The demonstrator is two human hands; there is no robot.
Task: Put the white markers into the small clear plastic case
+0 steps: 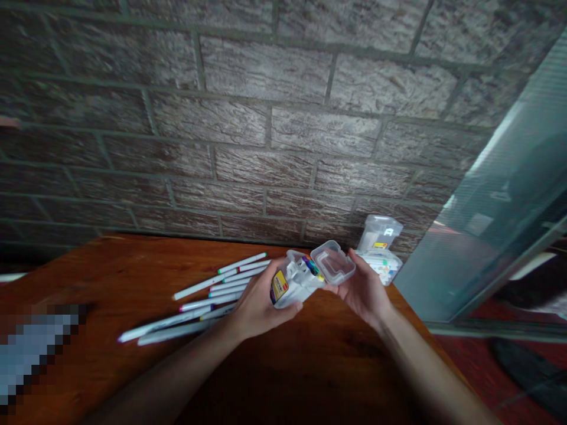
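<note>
Your left grip, near the middle of the frame, is closed around a clear plastic marker case (292,295), with your left hand (261,304) wrapping its left side and your thumb along the bottom. The case is tilted, its yellow label facing you, and coloured marker ends show at its open top. Your right hand (365,289) touches the edge of the case's raised lid (333,263); you cannot tell here whether that grip pinches it. Just left of your left hand, loose white markers (199,287) with variously coloured ends fan across the wooden surface (310,366), some partly hidden behind the hand. Right of centre, just beyond your right hand, a second clear plastic case (376,236) sits near the surface's right edge. A brick wall (266,118) fills the upper frame, and a glassy panel (487,195) slants down the right side.
</note>
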